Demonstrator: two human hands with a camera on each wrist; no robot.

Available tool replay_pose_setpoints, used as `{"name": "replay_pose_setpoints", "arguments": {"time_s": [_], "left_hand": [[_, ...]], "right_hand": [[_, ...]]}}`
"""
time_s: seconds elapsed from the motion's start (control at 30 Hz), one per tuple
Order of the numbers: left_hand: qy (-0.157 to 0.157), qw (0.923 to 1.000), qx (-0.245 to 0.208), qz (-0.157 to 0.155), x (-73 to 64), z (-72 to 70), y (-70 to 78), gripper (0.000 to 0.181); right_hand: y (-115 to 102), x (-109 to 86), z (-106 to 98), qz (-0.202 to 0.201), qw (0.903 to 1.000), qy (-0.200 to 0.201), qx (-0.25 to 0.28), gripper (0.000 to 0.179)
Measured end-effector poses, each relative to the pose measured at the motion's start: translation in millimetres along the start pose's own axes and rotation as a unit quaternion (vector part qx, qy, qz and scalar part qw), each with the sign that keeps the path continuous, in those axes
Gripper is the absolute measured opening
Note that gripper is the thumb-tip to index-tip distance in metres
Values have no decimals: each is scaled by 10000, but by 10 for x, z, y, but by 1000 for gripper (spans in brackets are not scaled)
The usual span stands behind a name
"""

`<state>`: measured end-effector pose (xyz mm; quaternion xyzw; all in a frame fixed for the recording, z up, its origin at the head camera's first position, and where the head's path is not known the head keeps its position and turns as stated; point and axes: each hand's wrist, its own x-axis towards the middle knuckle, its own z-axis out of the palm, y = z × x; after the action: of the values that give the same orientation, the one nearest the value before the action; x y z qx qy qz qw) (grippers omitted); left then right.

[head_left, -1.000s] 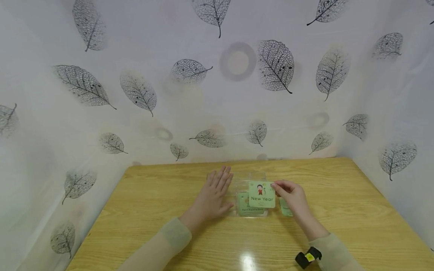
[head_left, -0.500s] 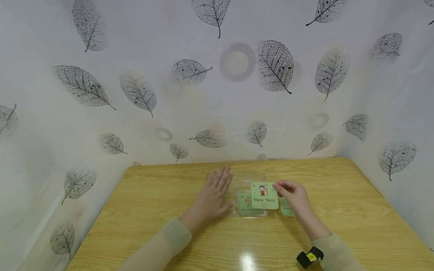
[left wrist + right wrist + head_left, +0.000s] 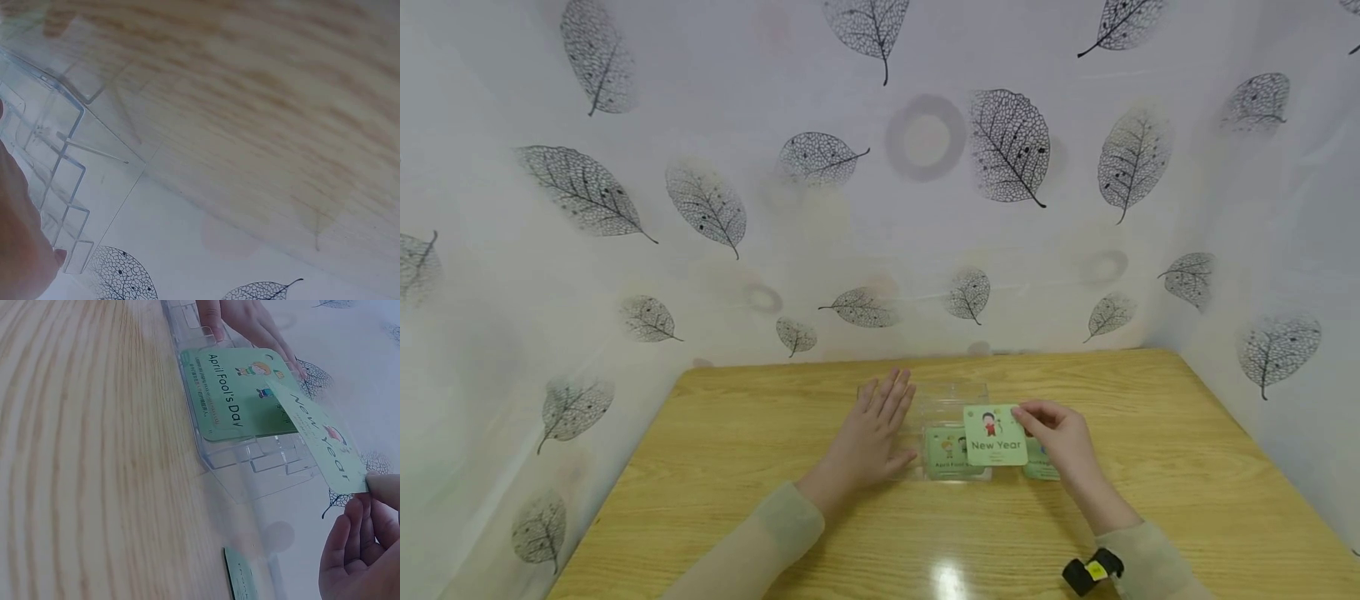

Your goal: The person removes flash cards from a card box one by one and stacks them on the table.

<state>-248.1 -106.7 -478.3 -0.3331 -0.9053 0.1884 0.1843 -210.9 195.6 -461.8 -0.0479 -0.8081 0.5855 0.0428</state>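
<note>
new year card (image 3: 996, 436) sits at the tips of the right hand (image 3: 1060, 437), pinched between thumb and fingers by its upper right corner and tilted. just left of that hand, its far edge overlaps the april fool's day card (image 3: 943, 450), which leans in a clear plastic rack (image 3: 953, 406); whether the two cards touch, i cannot tell. beneath the right hand, another green card (image 3: 1042, 463) lies partly hidden on the wooden table (image 3: 715, 467). the left hand (image 3: 868, 433) rests on the rack's left part, fingers straight and slightly spread.
</note>
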Motion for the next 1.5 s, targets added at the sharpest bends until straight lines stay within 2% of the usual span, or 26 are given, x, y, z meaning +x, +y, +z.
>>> {"name": "replay_pose_setpoints", "arguments": {"time_s": [0.23,0.43,0.97,1.1,1.5], "left_hand": [[-99,9999,38,-13,8,-14,-4,100],[-66,10000,18,-21,19,-10,-13,100],[-14,10000,18,-8,27,6,-12,99],[-11,10000,1,-15,21,6,-9,99],[-94,10000,17,-28,10,-9,4,100]], "right_hand": [[-6,7,-68,84,9998,51,-143,47],[-6,35,-141,78,9999,129,13,49],[-9,37,-308,2,9992,392,-2,49],[12,37,-348,72,9989,442,-150,50],[170,30,-442,233,9980,562,-165,52]]}}
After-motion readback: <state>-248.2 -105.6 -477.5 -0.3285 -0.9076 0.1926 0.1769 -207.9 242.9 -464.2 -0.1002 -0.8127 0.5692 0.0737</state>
